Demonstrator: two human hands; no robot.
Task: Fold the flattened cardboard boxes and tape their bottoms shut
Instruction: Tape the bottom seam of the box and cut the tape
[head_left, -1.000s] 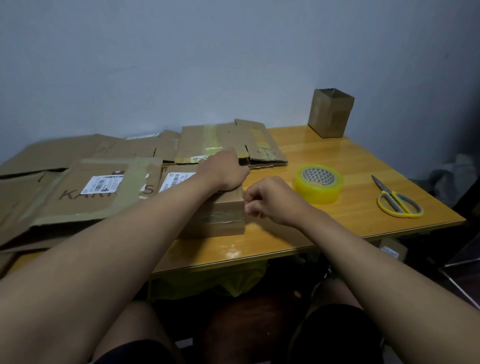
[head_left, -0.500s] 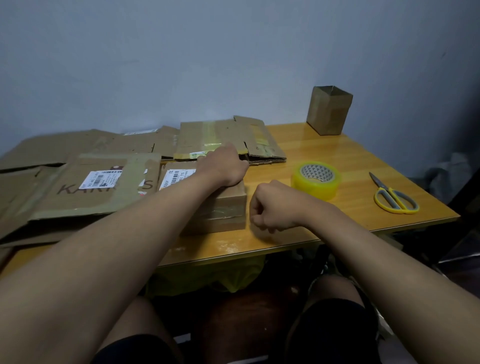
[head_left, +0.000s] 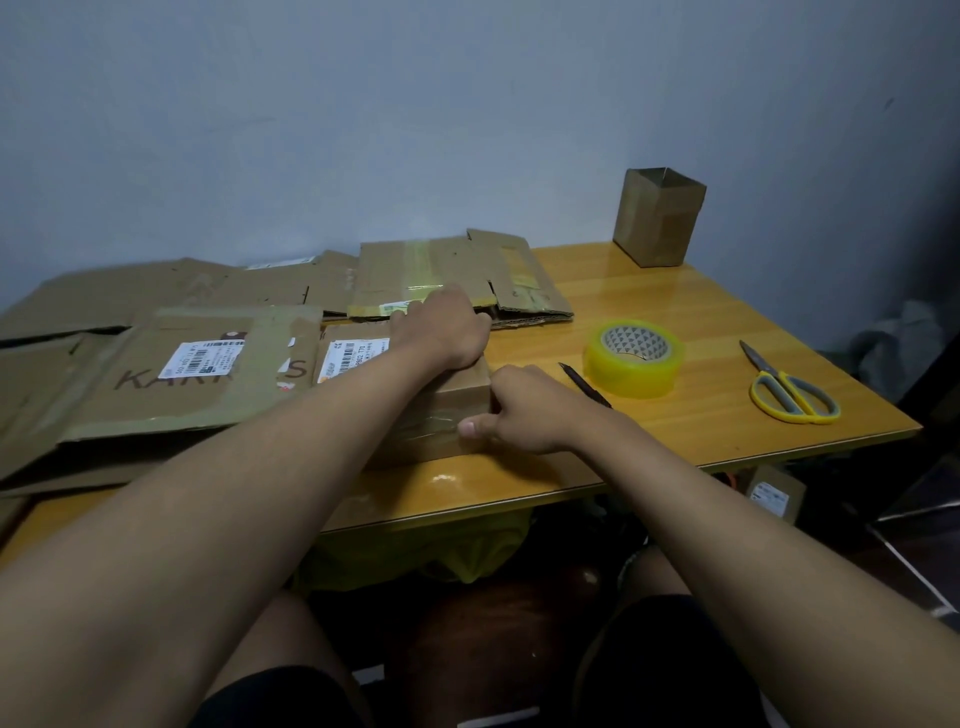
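My right hand (head_left: 519, 410), off the box (head_left: 441, 415) half a second ago, is back, fingers curled, thumb pressing the tape; my left hand (head_left: 444, 327) clamps it on the surface (head_left: 675, 415); sealing nearly done.

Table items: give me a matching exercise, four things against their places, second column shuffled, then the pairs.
1. tape roll
2. scissors
3. upright box
4. pen

A. far corner of the table, by the wall
B. near the table's right edge
C. between the right hand and the tape roll
D. between the pen and the scissors

Pairs: 1-D, 2-B, 3-A, 4-C
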